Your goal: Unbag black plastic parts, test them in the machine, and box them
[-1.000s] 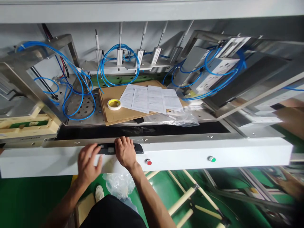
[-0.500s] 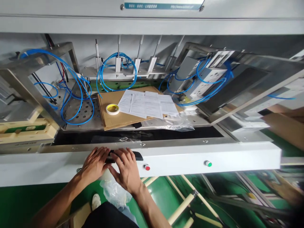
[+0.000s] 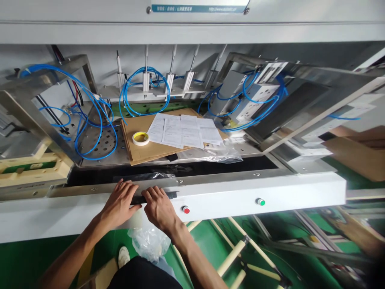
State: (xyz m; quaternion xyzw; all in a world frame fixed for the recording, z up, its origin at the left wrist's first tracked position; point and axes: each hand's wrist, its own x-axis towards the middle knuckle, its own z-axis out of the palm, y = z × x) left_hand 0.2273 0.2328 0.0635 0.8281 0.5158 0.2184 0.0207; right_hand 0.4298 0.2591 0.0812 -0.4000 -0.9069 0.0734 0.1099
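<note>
A long black bar-shaped part lies across the white front beam of the machine, its exact kind unclear. My left hand is closed at its left end, thumb below and fingers over the top near the metal ledge. With its fingers curled over the middle of the bar, my right hand grips it from above. The two hands are a short gap apart, and much of the bar is hidden under them. A clear plastic bag hangs or lies below the hands, above my legs.
Cardboard sheets inside the machine bear papers and a tape roll. Blue air hoses loop around. Red and green buttons sit on the beam. Clear film lies by a dark slot.
My right hand's fingers have curled more tightly over the black bar. The bar has turned and shows a narrower side at its right end. The view has shifted slightly.
</note>
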